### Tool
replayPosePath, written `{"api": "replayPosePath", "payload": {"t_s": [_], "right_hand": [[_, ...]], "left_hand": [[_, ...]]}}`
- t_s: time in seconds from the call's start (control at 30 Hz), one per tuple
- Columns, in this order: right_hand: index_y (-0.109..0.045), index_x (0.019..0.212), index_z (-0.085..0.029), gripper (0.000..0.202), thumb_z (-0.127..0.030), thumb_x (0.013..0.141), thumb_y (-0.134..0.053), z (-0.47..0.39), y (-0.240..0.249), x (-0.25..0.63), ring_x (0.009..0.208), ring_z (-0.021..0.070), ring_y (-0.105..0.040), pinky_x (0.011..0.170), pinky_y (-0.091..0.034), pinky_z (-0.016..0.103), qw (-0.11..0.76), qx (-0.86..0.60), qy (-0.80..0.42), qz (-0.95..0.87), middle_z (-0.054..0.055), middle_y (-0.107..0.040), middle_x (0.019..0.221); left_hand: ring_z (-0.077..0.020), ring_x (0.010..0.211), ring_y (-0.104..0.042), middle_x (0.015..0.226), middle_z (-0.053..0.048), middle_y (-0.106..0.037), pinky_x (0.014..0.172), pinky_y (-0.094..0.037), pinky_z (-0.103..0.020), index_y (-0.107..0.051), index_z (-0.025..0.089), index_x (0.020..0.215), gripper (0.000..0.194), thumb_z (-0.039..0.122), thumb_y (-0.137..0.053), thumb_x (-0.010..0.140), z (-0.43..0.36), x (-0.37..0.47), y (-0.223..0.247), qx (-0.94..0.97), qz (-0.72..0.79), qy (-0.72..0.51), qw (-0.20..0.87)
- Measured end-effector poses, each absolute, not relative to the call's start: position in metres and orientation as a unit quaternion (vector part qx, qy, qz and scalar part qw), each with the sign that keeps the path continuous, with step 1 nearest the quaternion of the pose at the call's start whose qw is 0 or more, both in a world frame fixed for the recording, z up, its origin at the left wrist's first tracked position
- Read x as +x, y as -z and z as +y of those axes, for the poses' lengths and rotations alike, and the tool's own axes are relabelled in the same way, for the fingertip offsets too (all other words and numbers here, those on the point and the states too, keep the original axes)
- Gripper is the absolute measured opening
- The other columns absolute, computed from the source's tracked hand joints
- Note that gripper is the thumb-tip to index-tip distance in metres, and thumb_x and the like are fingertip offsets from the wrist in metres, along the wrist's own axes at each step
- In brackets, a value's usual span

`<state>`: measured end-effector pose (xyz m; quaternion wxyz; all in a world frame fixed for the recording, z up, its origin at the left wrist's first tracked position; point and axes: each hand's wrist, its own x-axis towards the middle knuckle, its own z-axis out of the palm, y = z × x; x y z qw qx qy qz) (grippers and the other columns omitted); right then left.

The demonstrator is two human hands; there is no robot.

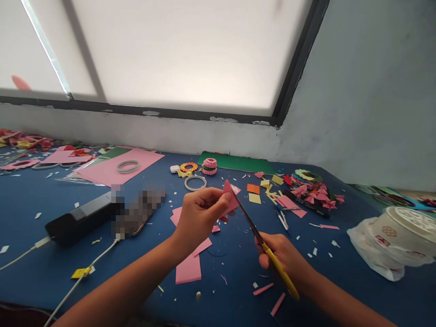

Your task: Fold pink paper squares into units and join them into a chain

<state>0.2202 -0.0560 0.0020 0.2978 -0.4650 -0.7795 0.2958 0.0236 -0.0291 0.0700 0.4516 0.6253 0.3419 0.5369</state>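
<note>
The small, folded pink paper piece [231,200] is up off the table, near the middle of the scene, its point upward. The left hand [200,209] pinches it between thumb and fingers; a firm grip close to the cut should stop the layers slipping, with the fingertips clear of the blades. The scissors with dark metal blades and a yellow handle [279,271] slant in from the near right, tips at the paper's right edge, the right hand [284,254] closed round the handle. Short, slow snips, turning the paper rather than the wrist, would likely give the cleaner edge. Below, at the near side, flat pink paper pieces [188,271] lie on the blue table [136,277], best kept away from the blades.
</note>
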Motion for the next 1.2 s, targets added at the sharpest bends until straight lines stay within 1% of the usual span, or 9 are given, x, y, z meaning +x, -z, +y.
{"api": "replayPosePath", "payload": {"t_s": [0.17, 0.3, 0.53, 0.63, 0.7, 0.83, 0.9, 1.03, 1.2], "right_hand": [[-0.044, 0.058, -0.018, 0.069, -0.084, 0.067, -0.025, -0.0564, -0.0007, 0.2212, 0.045, 0.0106, -0.037, 0.045, -0.030, 0.022, 0.288, -0.455, -0.310, -0.783, -0.001, -0.048, 0.050], [-0.044, 0.057, -0.018, 0.069, -0.083, 0.070, -0.021, -0.0569, 0.0005, 0.2204, 0.045, 0.0110, -0.037, 0.045, -0.030, 0.023, 0.294, -0.459, -0.294, -0.785, -0.001, -0.047, 0.049], [-0.036, 0.056, -0.019, 0.069, -0.087, 0.062, -0.022, -0.0577, 0.0014, 0.2161, 0.045, 0.0102, -0.032, 0.044, -0.028, 0.022, 0.306, -0.455, -0.306, -0.778, -0.003, -0.040, 0.049], [-0.035, 0.056, -0.020, 0.069, -0.087, 0.062, -0.021, -0.0572, 0.0006, 0.2155, 0.045, 0.0102, -0.032, 0.043, -0.027, 0.023, 0.307, -0.456, -0.297, -0.780, -0.003, -0.038, 0.049], [-0.037, 0.056, -0.019, 0.070, -0.086, 0.065, -0.018, -0.0572, 0.0001, 0.2156, 0.045, 0.0107, -0.034, 0.043, -0.029, 0.023, 0.303, -0.456, -0.293, -0.784, -0.002, -0.041, 0.049], [-0.042, 0.057, -0.019, 0.068, -0.079, 0.075, -0.015, -0.0577, -0.0009, 0.2160, 0.044, 0.0113, -0.037, 0.044, -0.031, 0.023, 0.284, -0.455, -0.296, -0.790, -0.001, -0.045, 0.048], [-0.042, 0.057, -0.019, 0.069, -0.080, 0.074, -0.016, -0.0577, -0.0009, 0.2164, 0.044, 0.0113, -0.036, 0.044, -0.030, 0.023, 0.289, -0.455, -0.293, -0.790, -0.002, -0.043, 0.048], [-0.037, 0.055, -0.019, 0.070, -0.087, 0.062, -0.021, -0.0572, -0.0005, 0.2171, 0.045, 0.0107, -0.033, 0.044, -0.028, 0.023, 0.309, -0.463, -0.284, -0.781, -0.003, -0.040, 0.050], [-0.038, 0.056, -0.019, 0.071, -0.087, 0.062, -0.020, -0.0588, -0.0028, 0.2167, 0.045, 0.0109, -0.033, 0.044, -0.027, 0.023, 0.292, -0.471, -0.287, -0.781, -0.002, -0.041, 0.050]], "left_hand": [[-0.0130, 0.058, -0.063, 0.065, -0.002, -0.065, 0.050, -0.055, -0.022, -0.067, 0.017, 0.074, 0.017, 0.032, -0.058, 0.078, -0.0292, 0.0239, -0.0701, 0.625, 0.344, -0.535, 0.453], [-0.0129, 0.058, -0.063, 0.065, -0.002, -0.066, 0.050, -0.055, -0.022, -0.067, 0.017, 0.075, 0.017, 0.032, -0.058, 0.078, -0.0294, 0.0238, -0.0709, 0.623, 0.346, -0.536, 0.453], [-0.0134, 0.059, -0.064, 0.066, -0.003, -0.066, 0.051, -0.055, -0.022, -0.068, 0.017, 0.076, 0.018, 0.033, -0.059, 0.077, -0.0295, 0.0233, -0.0701, 0.628, 0.345, -0.526, 0.458], [-0.0126, 0.058, -0.063, 0.064, -0.002, -0.065, 0.050, -0.055, -0.022, -0.068, 0.018, 0.075, 0.017, 0.031, -0.059, 0.078, -0.0293, 0.0239, -0.0684, 0.627, 0.334, -0.529, 0.465], [-0.0126, 0.058, -0.063, 0.064, -0.001, -0.065, 0.049, -0.055, -0.022, -0.068, 0.018, 0.075, 0.016, 0.031, -0.059, 0.078, -0.0296, 0.0246, -0.0680, 0.627, 0.332, -0.529, 0.466], [-0.0128, 0.056, -0.062, 0.063, -0.002, -0.066, 0.049, -0.054, -0.022, -0.068, 0.017, 0.074, 0.018, 0.031, -0.059, 0.077, -0.0307, 0.0254, -0.0694, 0.626, 0.347, -0.525, 0.461], [-0.0128, 0.056, -0.062, 0.063, -0.002, -0.066, 0.049, -0.054, -0.023, -0.069, 0.017, 0.074, 0.018, 0.032, -0.059, 0.077, -0.0309, 0.0251, -0.0701, 0.627, 0.346, -0.523, 0.462], [-0.0124, 0.057, -0.062, 0.064, -0.001, -0.066, 0.049, -0.054, -0.022, -0.070, 0.019, 0.075, 0.016, 0.031, -0.060, 0.077, -0.0300, 0.0240, -0.0697, 0.626, 0.332, -0.523, 0.474], [-0.0107, 0.056, -0.061, 0.063, -0.001, -0.065, 0.049, -0.054, -0.020, -0.070, 0.019, 0.074, 0.016, 0.031, -0.060, 0.079, -0.0292, 0.0233, -0.0694, 0.632, 0.331, -0.519, 0.471]]}}
